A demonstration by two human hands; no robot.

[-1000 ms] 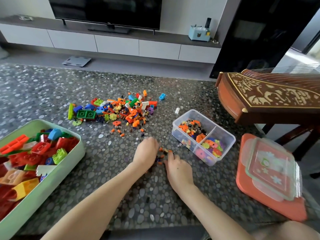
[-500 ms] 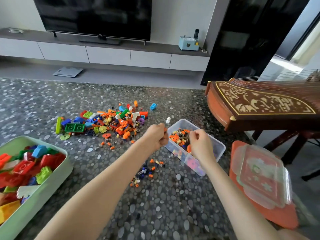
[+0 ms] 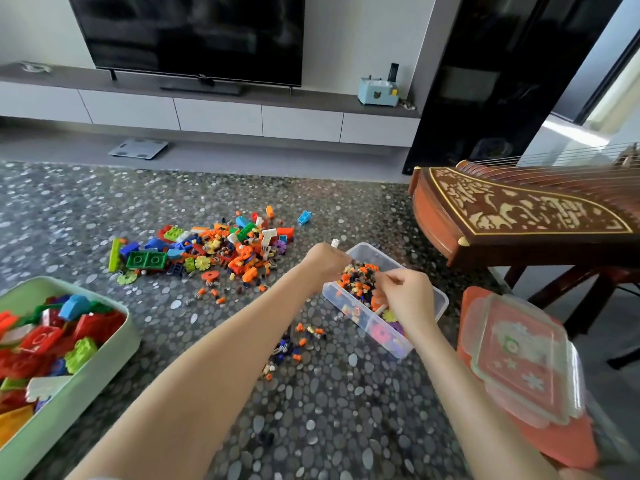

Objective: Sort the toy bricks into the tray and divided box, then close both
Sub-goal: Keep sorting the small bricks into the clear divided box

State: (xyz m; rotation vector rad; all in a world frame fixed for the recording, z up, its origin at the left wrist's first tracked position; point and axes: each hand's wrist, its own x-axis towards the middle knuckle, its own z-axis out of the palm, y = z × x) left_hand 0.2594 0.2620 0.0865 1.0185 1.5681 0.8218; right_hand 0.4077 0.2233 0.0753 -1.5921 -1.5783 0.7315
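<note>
Head view, left hand: curled over the far compartment of the divided box, knuckles towards the camera. Whether it holds any pieces cannot be told.
Head view, right hand: over the middle of the box, thumb pressed to forefinger. Anything pinched there is too small to make out.
Divided box: open on the pebble mat, with small bricks heaped in the far compartment and flower-shaped pieces nearer.
Tray: at the left, open and holding large bricks.
Loose pile: unsorted on the mat beyond the tray, with a small scatter just beside the box.
Lids: a clear lid lies on an orange lid, right of the box.
Step in hand: probably dropping tiny pieces into the box. Sorting looks far from done.
Next move: empty both hands over the correct compartment, then go to the nearby scatter, where fine pinching is needed.
</note>
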